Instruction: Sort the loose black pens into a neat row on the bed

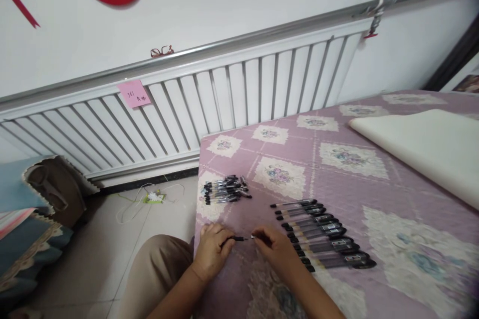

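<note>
My left hand (214, 249) is closed on a black pen (238, 239), its narrow tip pointing right. Facing it across a small gap, my right hand (275, 245) pinches a tiny piece (253, 237), pale and dark, too small to name. Just beyond my hands lies a pile of short black-and-clear pen parts (224, 190), near the left edge of the bed-like surface. Beside my right hand, several clear pens with black caps (329, 229) lie in a slanting row, caps to the right. My right hand and forearm partly hide the near ends of that row.
A purple flowered cloth (284, 149) covers the surface. A folded cream sheet (419, 144) lies at the right. Behind stands a white radiator (232, 94) with a pink note (134, 93) and glasses (162, 51) on its pipe. A power strip (154, 197) with cords is on the floor.
</note>
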A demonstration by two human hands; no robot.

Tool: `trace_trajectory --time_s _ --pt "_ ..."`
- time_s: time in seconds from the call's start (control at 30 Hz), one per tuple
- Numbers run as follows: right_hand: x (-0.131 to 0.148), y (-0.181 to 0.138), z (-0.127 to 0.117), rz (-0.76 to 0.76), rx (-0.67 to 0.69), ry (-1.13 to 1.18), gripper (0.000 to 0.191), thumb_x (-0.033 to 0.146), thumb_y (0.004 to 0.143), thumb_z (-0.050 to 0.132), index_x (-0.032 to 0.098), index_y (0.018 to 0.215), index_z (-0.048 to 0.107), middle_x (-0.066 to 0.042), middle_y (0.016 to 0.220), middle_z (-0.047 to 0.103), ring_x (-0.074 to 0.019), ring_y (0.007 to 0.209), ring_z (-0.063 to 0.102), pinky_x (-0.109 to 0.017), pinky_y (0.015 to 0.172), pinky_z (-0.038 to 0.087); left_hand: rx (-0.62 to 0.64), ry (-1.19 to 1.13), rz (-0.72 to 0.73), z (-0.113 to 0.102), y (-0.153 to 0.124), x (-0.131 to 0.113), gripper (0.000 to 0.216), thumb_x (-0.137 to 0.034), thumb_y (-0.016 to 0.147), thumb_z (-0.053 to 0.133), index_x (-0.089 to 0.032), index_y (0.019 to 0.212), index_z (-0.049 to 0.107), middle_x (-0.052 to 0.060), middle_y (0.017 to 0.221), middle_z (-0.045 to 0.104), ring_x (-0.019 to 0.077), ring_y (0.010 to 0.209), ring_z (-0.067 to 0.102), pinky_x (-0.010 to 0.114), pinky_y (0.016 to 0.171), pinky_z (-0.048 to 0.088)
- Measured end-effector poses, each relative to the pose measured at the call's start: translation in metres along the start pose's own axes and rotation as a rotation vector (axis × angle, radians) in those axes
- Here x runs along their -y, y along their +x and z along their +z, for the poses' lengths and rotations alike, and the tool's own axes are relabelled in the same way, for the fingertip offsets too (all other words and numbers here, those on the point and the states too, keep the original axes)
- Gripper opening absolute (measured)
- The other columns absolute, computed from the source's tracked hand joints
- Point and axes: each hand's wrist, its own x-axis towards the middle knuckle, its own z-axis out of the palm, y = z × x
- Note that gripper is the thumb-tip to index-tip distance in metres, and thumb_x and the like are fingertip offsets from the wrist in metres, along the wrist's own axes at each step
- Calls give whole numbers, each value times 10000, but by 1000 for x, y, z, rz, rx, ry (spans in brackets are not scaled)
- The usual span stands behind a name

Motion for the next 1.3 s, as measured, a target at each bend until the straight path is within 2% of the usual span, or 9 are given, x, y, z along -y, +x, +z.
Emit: trace_trajectory --time_s 0.1,0.27,0.53,0.77,1.03,1.3 --pt "1 0 -2 -16 -8 -6 167 257 744 492 198 790 640 -38 786 680 -194 764 617 -304 725 459 -6 -1 -4 0 0 0 171 -313 868 509 -282 919 670 22 845 633 195 833 542 372 811 350" --pt "2 0 6 -42 51 -60 165 201 740 472 206 772 634 -23 763 670 -186 750 607 -295 708 454 -14 -6 11 -1 0 0 180 -307 872 496 -284 921 667 20 840 634 193 826 546 368 800 358" --pt "-4 0 17 -163 22 -145 183 160 765 470 207 824 637 -44 828 672 -192 802 604 -309 743 445 -1 -23 9 -2 0 0 162 -295 860 517 -280 924 664 14 838 624 194 832 543 358 792 349" --pt "-5 2 17 -170 70 -160 175 146 750 465 198 801 624 -47 806 676 -187 773 605 -309 722 453 16 -54 13 -1 0 1 165 -299 864 511 -272 937 656 27 861 623 199 858 535 375 819 339" --pt "-7 2 18 -206 61 -160 172 165 762 471 210 810 629 -40 808 672 -186 781 606 -303 724 455 31 -35 40 -4 1 -2 197 -300 890 469 -266 954 652 27 849 613 192 845 526 360 800 344" --pt "-8 3 17 -144 49 -86 197 195 743 492 192 879 635 -58 845 685 -198 789 620 -316 739 469 6 -16 58 -3 0 -1 187 -291 880 484 -263 957 652 27 842 614 193 844 529 351 803 345"
